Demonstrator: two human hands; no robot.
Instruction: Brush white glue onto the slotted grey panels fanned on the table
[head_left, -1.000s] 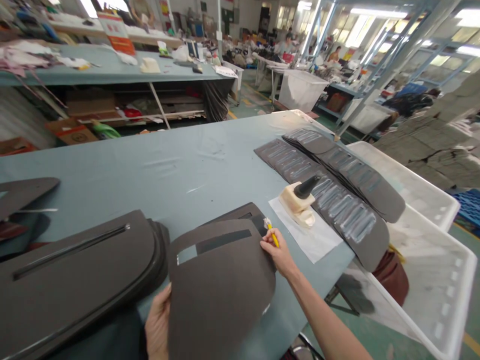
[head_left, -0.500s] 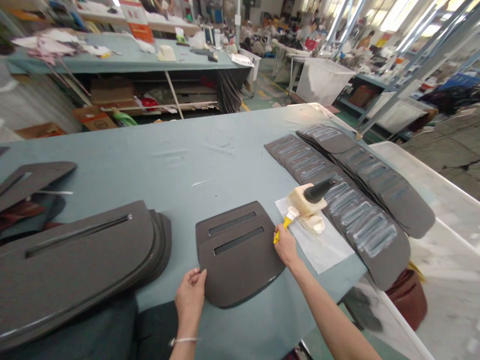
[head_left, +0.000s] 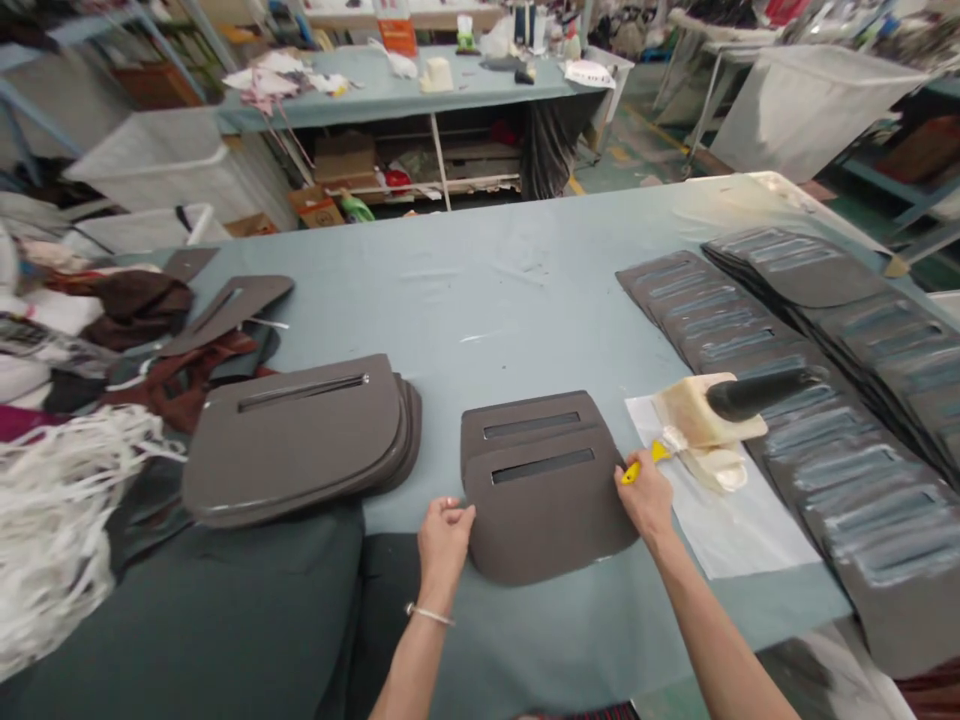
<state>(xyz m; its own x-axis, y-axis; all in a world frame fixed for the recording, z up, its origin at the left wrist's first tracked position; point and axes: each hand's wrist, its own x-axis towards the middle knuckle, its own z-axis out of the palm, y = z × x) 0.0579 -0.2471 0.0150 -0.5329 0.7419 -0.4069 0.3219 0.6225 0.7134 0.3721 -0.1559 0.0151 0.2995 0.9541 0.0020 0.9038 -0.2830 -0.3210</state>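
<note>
Two overlapping dark grey panels (head_left: 555,520), each with a long slot, lie on the blue-green table (head_left: 450,330). My left hand (head_left: 445,540) pinches their left edge between thumb and fingers. At the right edge, my right hand (head_left: 646,494) is closed round a yellow-handled brush (head_left: 651,461), its fingertips touching the panel. The brush's whitish bristles point toward a cream container (head_left: 694,415) with a black conical piece (head_left: 757,395) on it. This container rests on a white sheet (head_left: 735,530), beside a smear of cream paste (head_left: 724,468).
Stacked slotted panels (head_left: 300,440) lie on the left. Rows of overlapping panels with shiny smears (head_left: 795,400) cover the right side. White cords (head_left: 67,520) and dark fabric (head_left: 247,610) fill the near left. Another table (head_left: 337,90) and white bins (head_left: 810,110) stand behind.
The view has turned left, bringing the cords and cloth heap into sight. Both hands stay at the panels' edges, and the upper panel sits slightly lower over the other, showing more offset.
</note>
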